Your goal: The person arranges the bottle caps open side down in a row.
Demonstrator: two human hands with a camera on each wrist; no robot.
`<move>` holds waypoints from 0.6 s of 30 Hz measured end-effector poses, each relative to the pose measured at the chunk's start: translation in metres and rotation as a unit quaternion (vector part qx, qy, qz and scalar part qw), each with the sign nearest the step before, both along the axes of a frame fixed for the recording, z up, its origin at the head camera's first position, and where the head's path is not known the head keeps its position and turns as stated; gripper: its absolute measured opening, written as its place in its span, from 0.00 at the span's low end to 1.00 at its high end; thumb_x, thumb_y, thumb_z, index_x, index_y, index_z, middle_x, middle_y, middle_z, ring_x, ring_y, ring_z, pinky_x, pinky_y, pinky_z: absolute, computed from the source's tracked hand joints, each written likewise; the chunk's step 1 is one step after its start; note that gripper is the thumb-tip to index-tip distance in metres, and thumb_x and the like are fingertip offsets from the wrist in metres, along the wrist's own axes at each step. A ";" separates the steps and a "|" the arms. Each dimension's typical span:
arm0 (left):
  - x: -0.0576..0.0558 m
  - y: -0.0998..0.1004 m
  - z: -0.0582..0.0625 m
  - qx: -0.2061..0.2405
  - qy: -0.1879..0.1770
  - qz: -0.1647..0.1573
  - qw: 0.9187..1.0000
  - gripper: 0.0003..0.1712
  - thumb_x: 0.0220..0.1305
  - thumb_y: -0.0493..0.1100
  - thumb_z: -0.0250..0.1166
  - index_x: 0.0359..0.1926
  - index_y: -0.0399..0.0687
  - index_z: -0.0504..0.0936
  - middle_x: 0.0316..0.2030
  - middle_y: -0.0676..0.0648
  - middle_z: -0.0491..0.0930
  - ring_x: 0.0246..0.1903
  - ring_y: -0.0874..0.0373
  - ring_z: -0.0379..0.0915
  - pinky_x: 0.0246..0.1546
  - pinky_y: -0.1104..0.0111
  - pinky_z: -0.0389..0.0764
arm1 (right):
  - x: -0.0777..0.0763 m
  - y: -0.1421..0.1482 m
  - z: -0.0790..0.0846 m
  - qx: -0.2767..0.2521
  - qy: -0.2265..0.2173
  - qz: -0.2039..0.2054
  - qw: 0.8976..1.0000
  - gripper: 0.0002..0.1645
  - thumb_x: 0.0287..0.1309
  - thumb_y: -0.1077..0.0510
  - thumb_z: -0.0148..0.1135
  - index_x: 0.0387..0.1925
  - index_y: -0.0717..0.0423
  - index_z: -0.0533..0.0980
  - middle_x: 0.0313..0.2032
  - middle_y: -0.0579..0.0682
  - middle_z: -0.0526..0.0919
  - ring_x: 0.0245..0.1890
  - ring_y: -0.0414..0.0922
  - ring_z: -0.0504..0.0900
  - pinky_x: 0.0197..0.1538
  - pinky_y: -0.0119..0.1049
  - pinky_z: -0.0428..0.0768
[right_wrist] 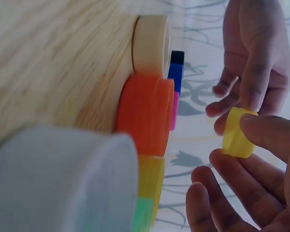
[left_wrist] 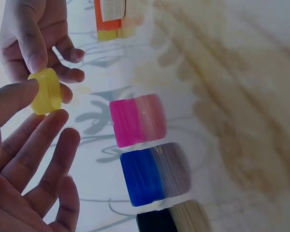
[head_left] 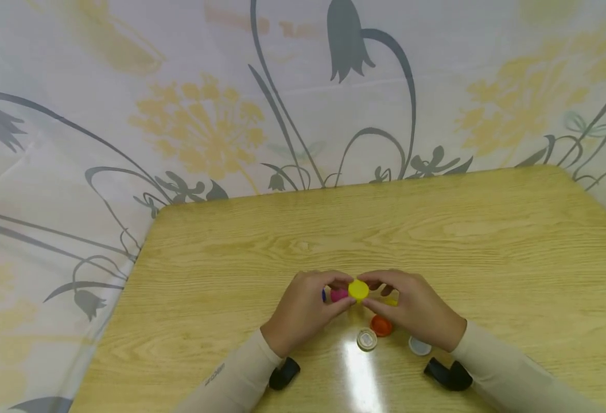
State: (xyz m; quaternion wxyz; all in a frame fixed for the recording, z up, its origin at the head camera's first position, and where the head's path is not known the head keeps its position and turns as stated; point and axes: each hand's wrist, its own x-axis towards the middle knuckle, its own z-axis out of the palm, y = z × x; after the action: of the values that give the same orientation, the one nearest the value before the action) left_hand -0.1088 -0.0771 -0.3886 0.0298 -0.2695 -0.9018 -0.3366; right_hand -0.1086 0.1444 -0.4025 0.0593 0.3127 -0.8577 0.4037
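A small yellow bottle cap [head_left: 358,290] is between my two hands, lifted off the table. My left hand [head_left: 303,307] pinches one side of it between thumb and fingertips. From the opposite side, the thumb and fingertips of my right hand [head_left: 420,304] pinch the same cap. Just beyond the left fingers, a pink cap [left_wrist: 125,123] stands in a row with a blue cap [left_wrist: 141,178] and a black one [left_wrist: 156,221]. Below the right hand lie an orange cap [head_left: 381,326], a cream cap [head_left: 366,339] and a white cap [head_left: 419,346].
Another yellow cap [right_wrist: 151,176] and a pale green piece [right_wrist: 143,212] show behind the white cap in the right wrist view. The wood-grain table [head_left: 220,246] extends to a flower-printed curtain [head_left: 303,115]. Black wrist straps [head_left: 284,374] sit near both sleeves.
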 end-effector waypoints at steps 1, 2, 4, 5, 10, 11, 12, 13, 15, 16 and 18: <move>-0.001 0.001 -0.001 -0.007 0.005 0.003 1.000 0.17 0.60 0.47 0.74 0.49 0.48 0.86 0.39 0.55 0.89 0.33 0.62 0.81 0.47 0.65 0.78 | -0.001 0.000 -0.001 0.001 0.010 -0.001 1.000 0.22 0.53 0.64 0.74 0.51 0.59 0.82 0.47 0.49 0.88 0.38 0.39 0.85 0.41 0.33 0.84; -0.002 0.002 -0.001 -0.015 0.009 0.006 1.000 0.18 0.60 0.48 0.74 0.50 0.49 0.87 0.40 0.55 0.89 0.35 0.62 0.82 0.49 0.63 0.76 | -0.002 0.000 -0.002 0.003 0.018 -0.003 1.000 0.23 0.52 0.65 0.75 0.51 0.59 0.82 0.47 0.50 0.88 0.39 0.40 0.85 0.40 0.33 0.84; -0.005 0.004 -0.002 -0.031 0.019 0.011 0.999 0.18 0.59 0.49 0.74 0.49 0.50 0.87 0.41 0.55 0.89 0.38 0.60 0.82 0.48 0.62 0.73 | -0.005 0.000 -0.003 0.003 0.026 -0.005 1.000 0.23 0.50 0.66 0.75 0.50 0.60 0.82 0.46 0.50 0.88 0.39 0.42 0.86 0.40 0.34 0.84; -0.006 0.005 -0.003 -0.038 0.023 0.012 0.999 0.18 0.59 0.49 0.74 0.50 0.51 0.87 0.42 0.56 0.89 0.39 0.60 0.83 0.49 0.62 0.72 | -0.005 0.000 -0.003 0.004 0.026 -0.006 1.000 0.23 0.50 0.66 0.75 0.50 0.59 0.82 0.46 0.50 0.88 0.39 0.43 0.86 0.40 0.34 0.84; -0.010 0.010 -0.004 -0.073 0.029 0.021 0.997 0.18 0.59 0.51 0.74 0.50 0.53 0.87 0.44 0.57 0.89 0.43 0.59 0.82 0.46 0.64 0.69 | -0.011 0.001 -0.005 0.017 0.004 -0.014 1.000 0.22 0.50 0.65 0.76 0.49 0.58 0.82 0.46 0.49 0.88 0.41 0.43 0.86 0.42 0.35 0.85; -0.011 0.010 -0.004 -0.079 0.029 0.022 0.996 0.18 0.59 0.51 0.74 0.50 0.53 0.87 0.44 0.57 0.88 0.43 0.59 0.82 0.47 0.63 0.69 | -0.012 0.001 -0.005 0.021 -0.006 -0.016 1.000 0.21 0.51 0.65 0.76 0.49 0.57 0.82 0.47 0.48 0.88 0.41 0.43 0.86 0.42 0.35 0.85; -0.011 0.011 -0.005 -0.086 0.029 0.023 0.996 0.18 0.59 0.52 0.74 0.50 0.54 0.87 0.44 0.57 0.88 0.43 0.59 0.82 0.47 0.63 0.69 | -0.013 0.001 -0.005 0.025 -0.015 -0.018 0.999 0.21 0.51 0.64 0.76 0.49 0.56 0.82 0.47 0.48 0.88 0.42 0.42 0.86 0.43 0.35 0.85; -0.012 0.012 -0.005 -0.091 0.028 0.024 0.995 0.19 0.59 0.52 0.74 0.50 0.54 0.87 0.45 0.57 0.88 0.43 0.59 0.82 0.47 0.63 0.69 | -0.014 0.001 -0.006 0.029 -0.026 -0.018 0.999 0.21 0.52 0.64 0.75 0.49 0.55 0.82 0.47 0.47 0.88 0.42 0.42 0.86 0.43 0.35 0.85; -0.014 0.012 -0.006 -0.095 0.027 0.022 0.995 0.18 0.59 0.52 0.74 0.50 0.54 0.87 0.45 0.58 0.88 0.42 0.59 0.81 0.47 0.63 0.68 | -0.016 0.001 -0.006 0.034 -0.047 -0.018 0.998 0.20 0.53 0.63 0.74 0.49 0.53 0.82 0.47 0.46 0.88 0.42 0.42 0.85 0.44 0.36 0.84; -0.014 0.013 -0.006 -0.096 0.026 0.021 0.995 0.18 0.59 0.52 0.74 0.50 0.54 0.87 0.45 0.58 0.88 0.42 0.60 0.81 0.46 0.63 0.67 | -0.016 0.002 -0.007 0.037 -0.056 -0.018 0.998 0.19 0.54 0.63 0.74 0.49 0.53 0.82 0.46 0.45 0.88 0.42 0.42 0.85 0.44 0.36 0.84; -0.016 0.013 -0.007 -0.097 0.022 0.020 0.995 0.17 0.59 0.51 0.74 0.49 0.54 0.87 0.44 0.58 0.88 0.41 0.60 0.81 0.46 0.64 0.66 | -0.018 0.002 -0.007 0.038 -0.077 -0.016 0.996 0.18 0.55 0.62 0.73 0.48 0.51 0.82 0.45 0.43 0.87 0.43 0.42 0.85 0.45 0.36 0.84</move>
State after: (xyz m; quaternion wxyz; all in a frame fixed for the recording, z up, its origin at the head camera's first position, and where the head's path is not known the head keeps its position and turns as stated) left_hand -0.1245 -0.0639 -0.3953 0.0303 -0.2605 -0.9345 -0.2406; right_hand -0.1267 0.1462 -0.4099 -0.0120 0.2691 -0.8793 0.3928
